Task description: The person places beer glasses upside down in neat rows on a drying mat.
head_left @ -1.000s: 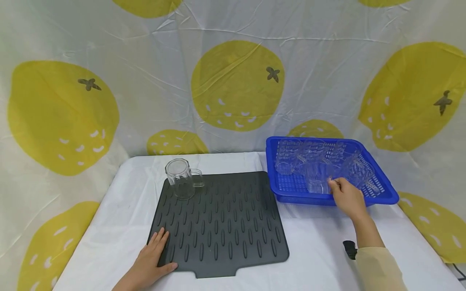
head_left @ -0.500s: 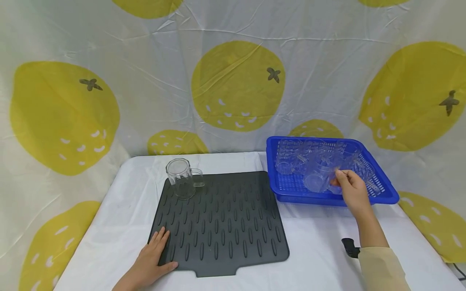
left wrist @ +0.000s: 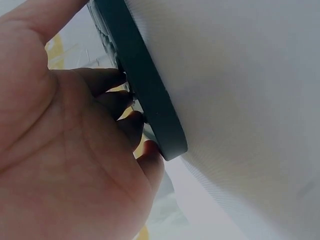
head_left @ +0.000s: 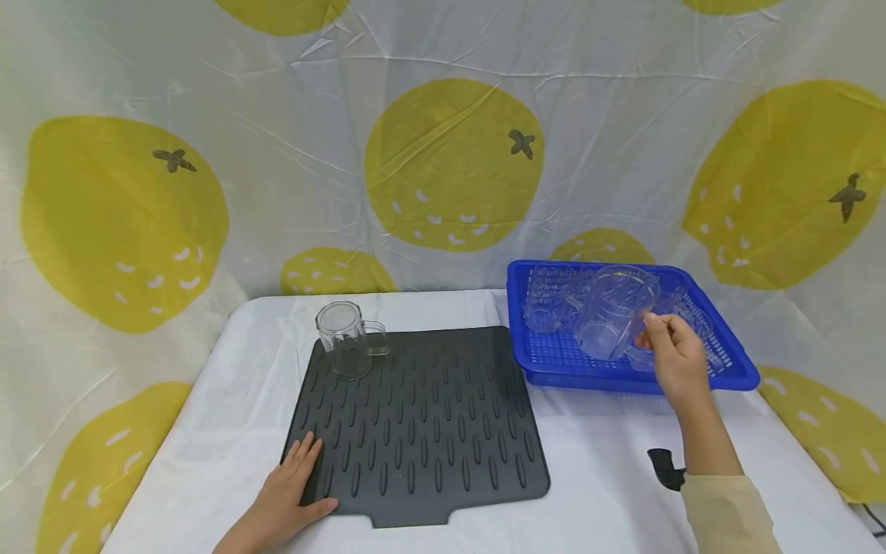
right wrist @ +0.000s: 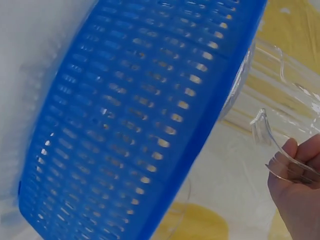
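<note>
In the head view my right hand (head_left: 680,362) grips a clear glass mug (head_left: 616,308) by its handle, above the near part of a blue plastic basket (head_left: 574,377). The mug tilts, its base toward the lower left. The right wrist view shows the fingers (right wrist: 292,165) curled round the handle, just beyond the basket's rim. My left hand (head_left: 280,492) lies on the front left corner of a dark grey ridged drying mat (head_left: 422,431), fingers extended. In the left wrist view its fingertips (left wrist: 132,122) touch the mat's edge.
Another glass mug (head_left: 348,342) stands at the mat's far left corner, handle to the right. Several more clear glasses (head_left: 543,308) lie in the basket, their outlines hard to separate. A white cloth (head_left: 588,477) covers the table, and a lemon-print curtain (head_left: 277,154) hangs behind.
My right hand has raised the glass mug slightly within the basket area, and the mug has tipped from its earlier pose. The left hand, mat and mug on the mat stay put.
</note>
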`<state>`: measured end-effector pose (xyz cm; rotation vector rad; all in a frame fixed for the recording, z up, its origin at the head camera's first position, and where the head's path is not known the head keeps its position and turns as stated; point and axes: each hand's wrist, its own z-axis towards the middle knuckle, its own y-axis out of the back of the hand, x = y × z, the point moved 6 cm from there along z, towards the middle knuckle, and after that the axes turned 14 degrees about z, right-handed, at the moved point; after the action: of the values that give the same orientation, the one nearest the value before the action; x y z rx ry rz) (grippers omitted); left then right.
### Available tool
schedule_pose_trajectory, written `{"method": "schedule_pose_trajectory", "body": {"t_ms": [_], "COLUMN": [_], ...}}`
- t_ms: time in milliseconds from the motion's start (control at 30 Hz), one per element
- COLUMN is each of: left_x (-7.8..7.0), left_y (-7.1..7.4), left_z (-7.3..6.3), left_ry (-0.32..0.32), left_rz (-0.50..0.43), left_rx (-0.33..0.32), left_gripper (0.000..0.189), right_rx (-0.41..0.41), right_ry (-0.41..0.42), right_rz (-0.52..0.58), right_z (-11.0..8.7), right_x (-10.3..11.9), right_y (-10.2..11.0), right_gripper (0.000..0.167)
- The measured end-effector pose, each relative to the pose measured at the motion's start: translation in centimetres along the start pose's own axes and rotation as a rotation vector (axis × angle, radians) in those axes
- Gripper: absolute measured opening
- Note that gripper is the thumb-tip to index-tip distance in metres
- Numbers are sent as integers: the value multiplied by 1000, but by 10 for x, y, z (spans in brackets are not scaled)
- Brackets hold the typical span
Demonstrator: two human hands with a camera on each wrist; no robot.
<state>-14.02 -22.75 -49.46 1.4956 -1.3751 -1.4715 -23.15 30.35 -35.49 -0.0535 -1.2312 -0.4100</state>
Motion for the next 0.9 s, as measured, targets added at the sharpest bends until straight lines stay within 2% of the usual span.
{"method": "schedule_pose_trajectory", "body": {"t_ms": [333, 633, 900], "left_x": [1, 0, 1], "left_y": [0, 0, -1], "left_z": [1, 1, 2], "left_ry": [8, 20, 21], "left_rz": [0, -4, -3], "left_rx": [2, 10, 9], "left_gripper": [101, 101, 101], "right_rx": [88, 253, 324], "right_ry": [67, 141, 188], "right_rz": [128, 353, 338], "right_z": [-9, -21, -27], "right_x": [17, 34, 44], "right_y": [-19, -46, -66], "right_gripper": [34, 31, 29]}}
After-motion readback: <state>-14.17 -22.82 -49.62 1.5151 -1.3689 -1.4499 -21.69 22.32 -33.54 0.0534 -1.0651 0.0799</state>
